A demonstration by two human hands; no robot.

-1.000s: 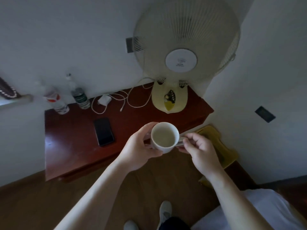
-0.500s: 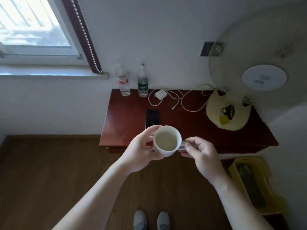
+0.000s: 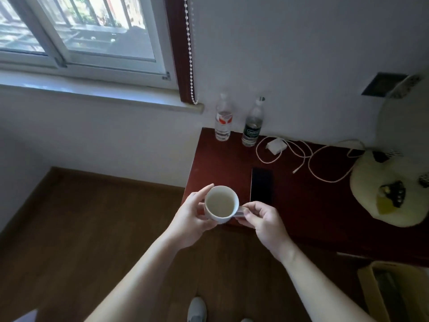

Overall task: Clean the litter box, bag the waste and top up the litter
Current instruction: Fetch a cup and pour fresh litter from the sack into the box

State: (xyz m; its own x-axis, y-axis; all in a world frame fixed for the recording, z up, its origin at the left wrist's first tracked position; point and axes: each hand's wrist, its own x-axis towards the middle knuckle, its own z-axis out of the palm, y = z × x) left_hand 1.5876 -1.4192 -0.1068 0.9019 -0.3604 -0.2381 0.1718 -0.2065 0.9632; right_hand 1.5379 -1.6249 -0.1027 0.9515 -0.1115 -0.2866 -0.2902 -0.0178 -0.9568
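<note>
Beside the window, a dark red worktop bears two bottles, a phone and a fan base. Over its near corner the left hand curls its fingers round a white cup, and the right hand pinches the handle. A yellow tub sits on the wooden floor.

Table bears bottles, charger, phone (screen dark) and fan base.

Both bare forearms reach forward; the left hand cups a white mug, and the right hand pinches its handle.
</note>
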